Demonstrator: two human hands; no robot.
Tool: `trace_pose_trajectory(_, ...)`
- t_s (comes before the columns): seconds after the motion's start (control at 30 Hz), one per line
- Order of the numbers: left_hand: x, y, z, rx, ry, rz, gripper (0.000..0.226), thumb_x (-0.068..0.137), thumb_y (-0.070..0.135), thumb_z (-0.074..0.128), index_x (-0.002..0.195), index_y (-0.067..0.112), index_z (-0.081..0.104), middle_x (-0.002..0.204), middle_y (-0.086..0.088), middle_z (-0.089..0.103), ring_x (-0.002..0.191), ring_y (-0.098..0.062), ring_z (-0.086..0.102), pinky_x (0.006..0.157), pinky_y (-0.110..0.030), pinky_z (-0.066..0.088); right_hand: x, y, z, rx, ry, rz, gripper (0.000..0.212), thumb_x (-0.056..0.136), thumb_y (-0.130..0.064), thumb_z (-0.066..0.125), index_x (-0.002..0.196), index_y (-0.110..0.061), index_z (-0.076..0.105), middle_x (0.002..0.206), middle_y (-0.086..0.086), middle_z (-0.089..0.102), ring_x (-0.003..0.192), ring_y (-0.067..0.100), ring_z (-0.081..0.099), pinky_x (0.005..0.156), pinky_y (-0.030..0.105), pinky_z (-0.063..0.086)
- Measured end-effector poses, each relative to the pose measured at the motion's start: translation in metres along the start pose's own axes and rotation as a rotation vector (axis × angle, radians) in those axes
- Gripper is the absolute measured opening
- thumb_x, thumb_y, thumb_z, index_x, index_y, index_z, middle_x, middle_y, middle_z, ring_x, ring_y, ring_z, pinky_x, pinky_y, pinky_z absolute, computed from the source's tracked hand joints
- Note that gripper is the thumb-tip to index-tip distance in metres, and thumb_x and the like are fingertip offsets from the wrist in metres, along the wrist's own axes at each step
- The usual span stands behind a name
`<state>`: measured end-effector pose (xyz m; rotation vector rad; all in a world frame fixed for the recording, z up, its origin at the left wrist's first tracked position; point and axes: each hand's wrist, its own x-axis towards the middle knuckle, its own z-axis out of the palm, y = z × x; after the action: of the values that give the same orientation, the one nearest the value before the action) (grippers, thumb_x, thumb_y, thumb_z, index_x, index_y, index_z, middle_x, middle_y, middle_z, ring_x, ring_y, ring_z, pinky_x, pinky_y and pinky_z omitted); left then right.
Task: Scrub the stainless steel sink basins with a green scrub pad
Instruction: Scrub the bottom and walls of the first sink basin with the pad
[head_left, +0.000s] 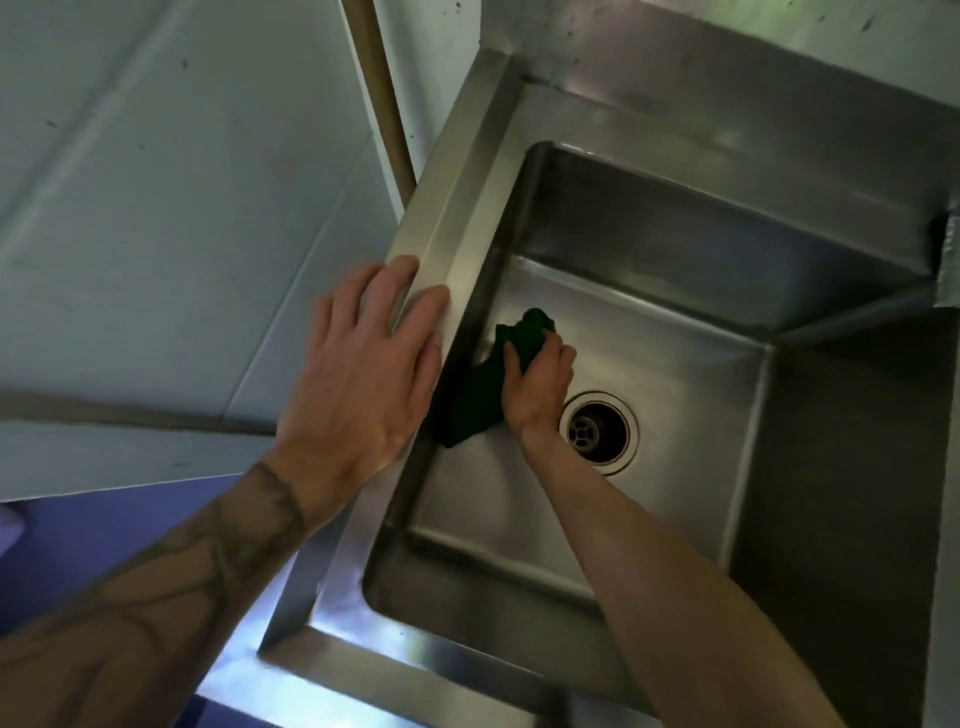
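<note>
A person's left hand (363, 364) rests on the sink's left rim (457, 208), fingers lying across its outer edge. The right hand (537, 387) is down inside the basin (675, 374), gripping a scrub pad (478, 400) on the floor against the left wall. The drain (597, 431) sits in the basin floor just right of that hand. A wall panel (182, 208) lies left of the sink, with a pipe (384, 93) between panel and rim at the back. The backsplash (727, 52) stands behind the basin.

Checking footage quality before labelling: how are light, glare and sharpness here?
Head view: dim, greenish light; the pad looks almost black against the basin's shadowed left side; bluish glare on the sink rim near the bottom; left hand slightly blurred; wide-angle lens bends straight edges.
</note>
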<state>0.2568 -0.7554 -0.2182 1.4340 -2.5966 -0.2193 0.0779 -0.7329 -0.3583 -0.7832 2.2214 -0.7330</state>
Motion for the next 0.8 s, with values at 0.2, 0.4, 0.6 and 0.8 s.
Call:
trace_pose_trajectory(0.2,-0.001,-0.001,0.004,-0.014,0.010,-0.003,0.039,0.112,0.032,0.051,0.145,0.011,0.058,0.157,-0.022,0.046,0.143,-0.043,0.041,0.114,-0.061,0.045,0.053,-0.060,0.022,0.357,0.022,0.198,0.042,0.103,-0.033,0.063,0.137,-0.010,0.058,0.134,0.012,0.060,0.119,0.028,0.061,0.104,0.039,0.051)
trace_pose_trajectory(0.4,-0.002,-0.003,0.008,0.014,0.013,0.013,0.046,0.112,0.038,0.043,0.148,0.013,0.055,0.158,-0.021,0.042,0.144,-0.045,0.042,0.110,-0.063,0.049,0.045,-0.085,0.019,0.716,0.167,0.049,0.011,0.103,-0.039,0.060,0.113,-0.040,0.064,0.116,-0.004,0.071,0.109,0.012,0.068,0.098,0.031,0.054)
trace_pose_trajectory(0.6,-0.003,-0.007,0.016,0.053,0.032,0.035,0.047,0.114,0.038,0.040,0.152,0.013,0.053,0.162,-0.021,0.038,0.147,-0.045,0.041,0.112,-0.062,0.047,0.062,-0.095,0.016,0.718,-0.017,0.261,0.058,0.110,-0.044,0.046,0.161,-0.019,0.032,0.156,0.009,0.047,0.142,0.028,0.047,0.121,0.046,0.038)
trace_pose_trajectory(0.8,-0.003,-0.008,0.015,0.052,0.014,0.038,0.051,0.116,0.041,0.028,0.152,0.013,0.050,0.160,-0.022,0.038,0.147,-0.047,0.040,0.113,-0.062,0.047,0.047,-0.108,0.006,0.703,0.164,0.046,0.036,0.103,-0.052,0.050,0.131,-0.029,0.056,0.123,-0.001,0.066,0.116,0.016,0.063,0.105,0.040,0.050)
